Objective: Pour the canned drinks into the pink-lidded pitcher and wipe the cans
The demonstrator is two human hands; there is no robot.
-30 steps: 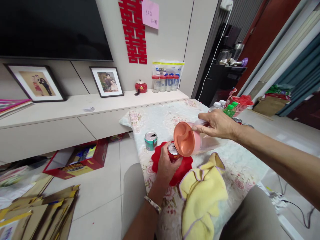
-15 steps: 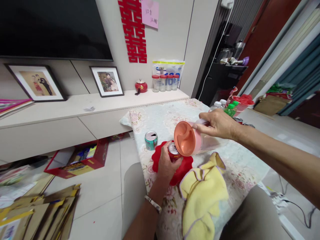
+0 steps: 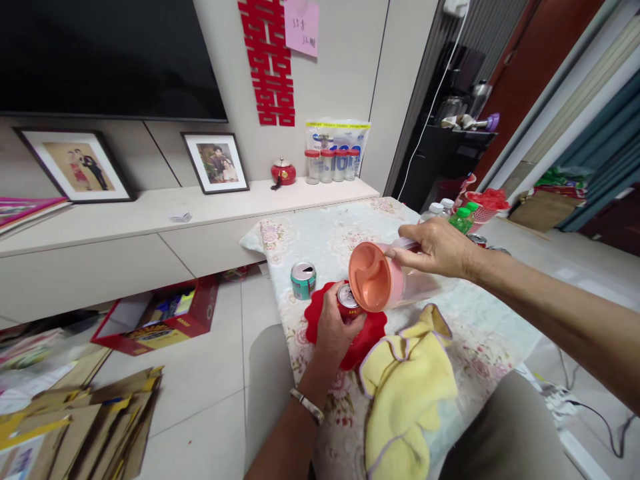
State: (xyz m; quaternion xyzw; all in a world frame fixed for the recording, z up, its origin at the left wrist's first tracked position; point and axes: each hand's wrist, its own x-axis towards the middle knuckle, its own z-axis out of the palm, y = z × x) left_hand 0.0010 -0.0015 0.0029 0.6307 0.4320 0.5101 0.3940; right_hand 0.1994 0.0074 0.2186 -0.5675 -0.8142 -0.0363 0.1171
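My left hand (image 3: 336, 327) is wrapped round a red drink can (image 3: 348, 299) that stands on a red scalloped mat (image 3: 367, 340). In my right hand (image 3: 433, 247) is the handle of a clear pitcher with an orange-pink lid (image 3: 373, 277). The pitcher is tipped to the left, and its lid edge is right at the top of the red can. I cannot make out any liquid flowing between them. A green drink can (image 3: 303, 281), opened at the top, stands just beyond the mat. A yellow cloth (image 3: 413, 393) lies crumpled below the pitcher.
A floral tablecloth (image 3: 320, 233) covers the table. Bottles with green caps (image 3: 463, 217) and more cans (image 3: 477, 239) stand at its far right. Behind is a white cabinet (image 3: 210, 217) with picture frames and jars (image 3: 330, 167). A red box (image 3: 160, 317) and folded cardboard (image 3: 100, 427) lie on the floor.
Both hands, the can and the tilted pitcher hold the same positions. Only the camera view has shifted very slightly.
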